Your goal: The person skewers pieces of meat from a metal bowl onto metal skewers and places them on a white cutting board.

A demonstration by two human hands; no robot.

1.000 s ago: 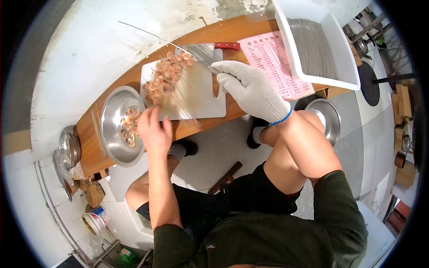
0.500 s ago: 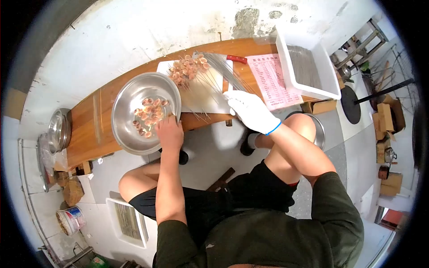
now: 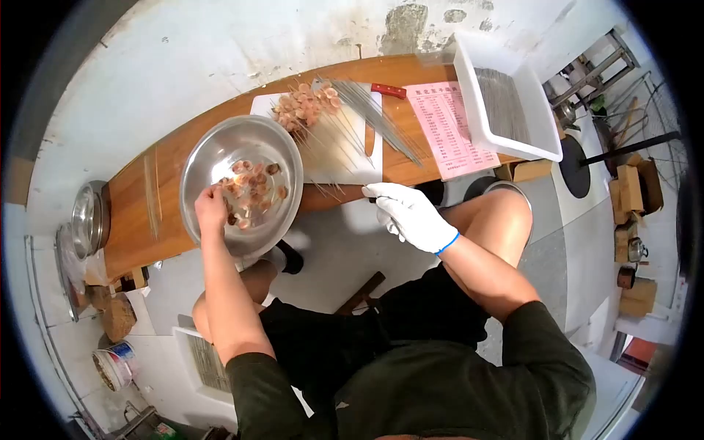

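My left hand (image 3: 212,209), bare, is over the left inner side of a large steel bowl (image 3: 198,158), its fingers pinched beside small brownish-pink round pieces (image 3: 253,183). Whatever is between those fingertips is too small to tell. My right hand (image 3: 414,215) wears a white glove with a blue cuff and is closed just off the table's front edge; a small dark bit shows at its fingertips. Behind it lies a white board (image 3: 330,165) with a cluster of skewered pieces (image 3: 304,106). Bare thin skewers (image 3: 374,117) fan out at the board's right.
A red-handled knife (image 3: 389,91) and a pink printed sheet (image 3: 449,128) lie on the wooden table (image 3: 176,169). At the right is a white bin (image 3: 543,139) of skewers. Steel bowls (image 3: 92,220) stand far left. A white tray (image 3: 187,356) sits on the floor.
My left hand has moved left across the bowl, and the pieces inside have shifted. My right hand has come down from the board's edge to the table's front edge, its fingers more curled.
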